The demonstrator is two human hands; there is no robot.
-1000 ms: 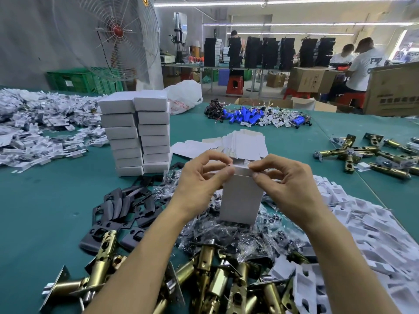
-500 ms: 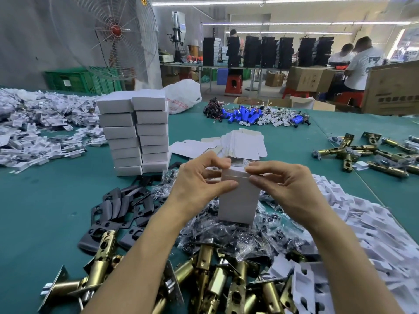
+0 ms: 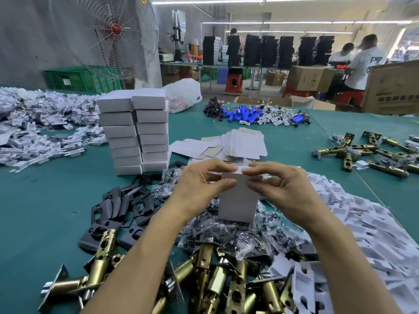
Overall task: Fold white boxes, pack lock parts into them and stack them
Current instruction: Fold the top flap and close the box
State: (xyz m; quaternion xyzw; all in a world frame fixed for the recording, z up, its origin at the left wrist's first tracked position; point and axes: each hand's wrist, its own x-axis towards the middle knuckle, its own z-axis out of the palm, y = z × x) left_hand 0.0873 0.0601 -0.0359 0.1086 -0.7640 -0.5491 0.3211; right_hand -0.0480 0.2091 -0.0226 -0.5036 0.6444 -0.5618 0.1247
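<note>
A small white box [image 3: 238, 200] stands upright on a heap of clear bagged screws [image 3: 226, 236] at the table's middle. My left hand [image 3: 199, 184] grips its upper left corner, thumb on the front face. My right hand [image 3: 278, 186] pinches the top flap from the right. Two stacks of closed white boxes [image 3: 136, 132] stand behind to the left. Flat unfolded box blanks [image 3: 244, 143] lie just behind the held box. Brass latch bolts [image 3: 208, 282] pile up near me, and black strike plates [image 3: 120, 207] lie at the left.
White cardboard inserts [image 3: 362, 223] spread at the right, and more [image 3: 34, 128] heap at the far left. More brass latches [image 3: 374, 152] lie at the right. Blue cylinders with wires [image 3: 249, 114] sit at the back. A fan [image 3: 108, 35] stands behind the green table [image 3: 45, 211].
Both hands have pressed the top flap down onto the box, fingertips drawing closer together over its top edge. The box stays upright in the same spot.
</note>
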